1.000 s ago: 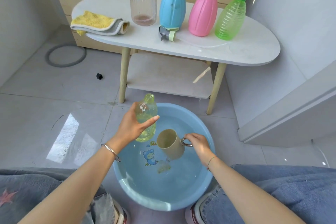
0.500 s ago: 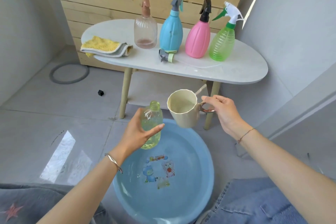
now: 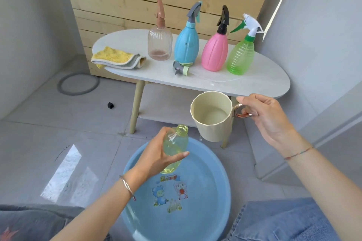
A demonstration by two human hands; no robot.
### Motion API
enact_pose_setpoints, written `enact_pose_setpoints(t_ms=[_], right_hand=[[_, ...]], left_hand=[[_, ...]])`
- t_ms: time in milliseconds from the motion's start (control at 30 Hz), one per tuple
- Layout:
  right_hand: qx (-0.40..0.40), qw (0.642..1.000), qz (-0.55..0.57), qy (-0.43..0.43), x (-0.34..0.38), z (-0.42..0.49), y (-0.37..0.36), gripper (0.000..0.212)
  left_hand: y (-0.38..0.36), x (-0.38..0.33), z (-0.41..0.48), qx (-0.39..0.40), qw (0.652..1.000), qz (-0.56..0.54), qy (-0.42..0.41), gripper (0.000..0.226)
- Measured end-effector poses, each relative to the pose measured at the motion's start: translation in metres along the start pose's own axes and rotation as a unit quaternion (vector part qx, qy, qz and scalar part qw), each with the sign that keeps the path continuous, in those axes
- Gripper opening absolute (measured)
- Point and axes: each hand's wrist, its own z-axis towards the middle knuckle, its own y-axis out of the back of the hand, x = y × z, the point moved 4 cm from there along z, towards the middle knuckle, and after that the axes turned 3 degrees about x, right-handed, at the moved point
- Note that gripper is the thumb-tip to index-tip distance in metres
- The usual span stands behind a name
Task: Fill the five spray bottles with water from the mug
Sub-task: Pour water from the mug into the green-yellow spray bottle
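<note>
My left hand [image 3: 156, 159] grips a pale yellow-green bottle [image 3: 175, 148] with no spray head, tilted over the blue basin [image 3: 215, 186]. My right hand [image 3: 262, 115] holds the cream mug [image 3: 212, 115] by its metal handle, up and to the right of the bottle's open neck; there is water inside the mug. On the white table [image 3: 260, 84] stand a clear brownish spray bottle [image 3: 159, 45], a blue one [image 3: 186, 45], a pink one [image 3: 215, 53] and a green one [image 3: 241, 56]. A loose spray head [image 3: 181, 69] lies in front of the blue bottle.
A folded yellow cloth [image 3: 117, 58] lies on the table's left end. The basin holds water and sits on the grey tiled floor between my knees. A grey ring [image 3: 78, 84] and a small black cap [image 3: 110, 105] lie on the floor at left. A wall ledge runs along the right.
My right hand lifted the mug with water out of the basin and raised it beside the bottle. My left hand kept the bottle over the basin, tilting it a little.
</note>
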Motion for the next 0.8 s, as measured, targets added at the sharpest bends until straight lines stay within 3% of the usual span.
enact_pose_setpoints(t_ms=[233,367,567,800], right_hand=[[-0.004,0.997,-0.071,-0.012,-0.001,-0.002,0.006,0.052],[-0.001,0.992,-0.128,-0.010,0.000,-0.004,0.006,0.035],[-0.001,0.983,-0.184,-0.007,0.000,-0.005,0.003,0.050],[0.002,0.976,-0.218,-0.012,-0.004,-0.004,0.002,0.048]], left_hand=[[-0.011,0.000,0.001,0.025,0.999,0.021,-0.022,0.073],[-0.015,-0.002,0.002,0.038,0.999,0.002,-0.030,0.071],[-0.016,0.000,0.003,0.037,0.999,-0.003,-0.035,0.073],[-0.018,0.003,0.003,0.039,0.999,0.011,-0.030,0.069]])
